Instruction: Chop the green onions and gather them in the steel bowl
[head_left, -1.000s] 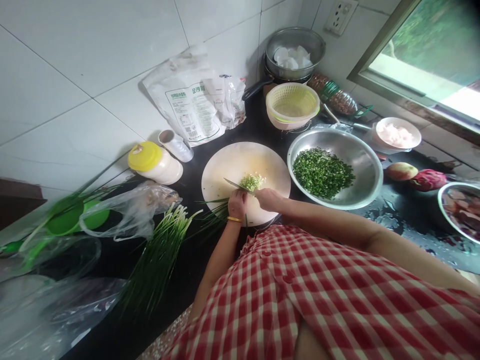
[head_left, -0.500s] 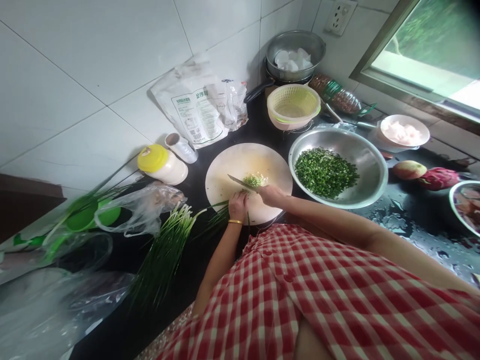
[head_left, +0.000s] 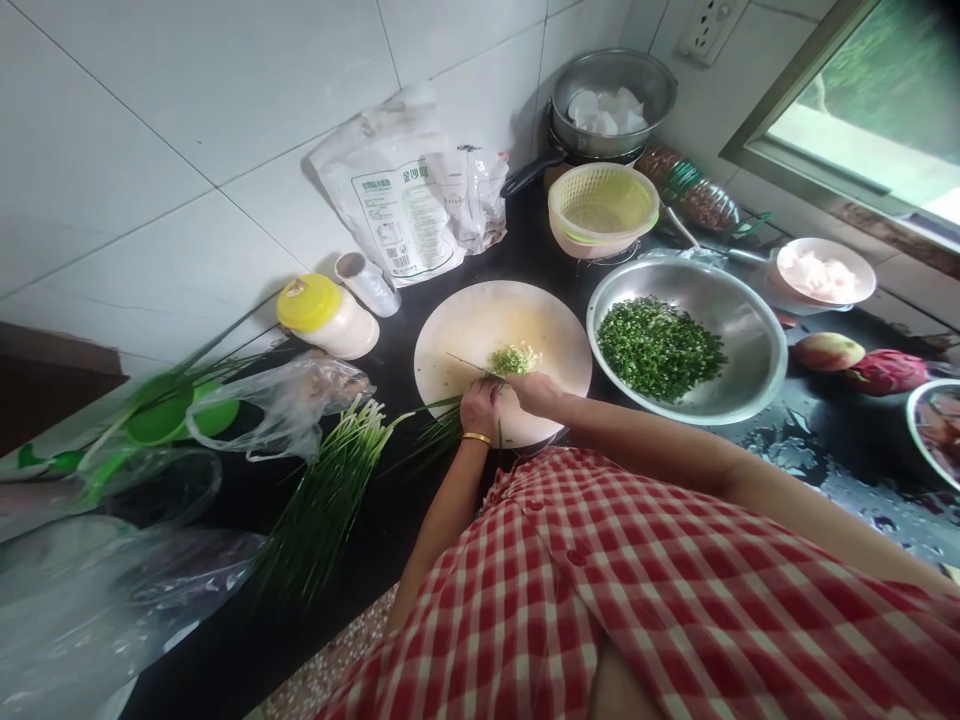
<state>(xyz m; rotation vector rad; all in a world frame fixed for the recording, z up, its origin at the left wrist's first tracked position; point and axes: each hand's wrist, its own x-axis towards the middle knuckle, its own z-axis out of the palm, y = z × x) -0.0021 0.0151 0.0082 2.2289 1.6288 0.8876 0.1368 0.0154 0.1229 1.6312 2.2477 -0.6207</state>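
On the round cutting board (head_left: 465, 330), my right hand (head_left: 536, 393) grips a knife (head_left: 472, 367), its blade pointing left and seen nearly edge-on. Close beside the blade, my left hand (head_left: 480, 405) is closed on a bunch of green chives (head_left: 442, 432), whose leaves trail off the board's left edge. A small heap of chopped chives (head_left: 514, 358), pale green and white, lies just beyond the blade. More uncut chives (head_left: 330, 500) rest on the dark counter to the left. Right of the board, a steel bowl (head_left: 750, 350) holds finely chopped green chives (head_left: 656, 345).
Behind the board stand a yellow-lidded jar (head_left: 330, 320), a plastic roll (head_left: 371, 285), a flour bag (head_left: 405, 215) and a yellow colander (head_left: 600, 210). Plastic bags (head_left: 112, 600) cover the left side. An apple (head_left: 829, 350), a dragon fruit (head_left: 889, 371) and a white bowl (head_left: 862, 265) are at right.
The knife blade has turned from showing its flat side to nearly edge-on. Both hands stay at almost the same place on the board, and the view has shifted slightly.
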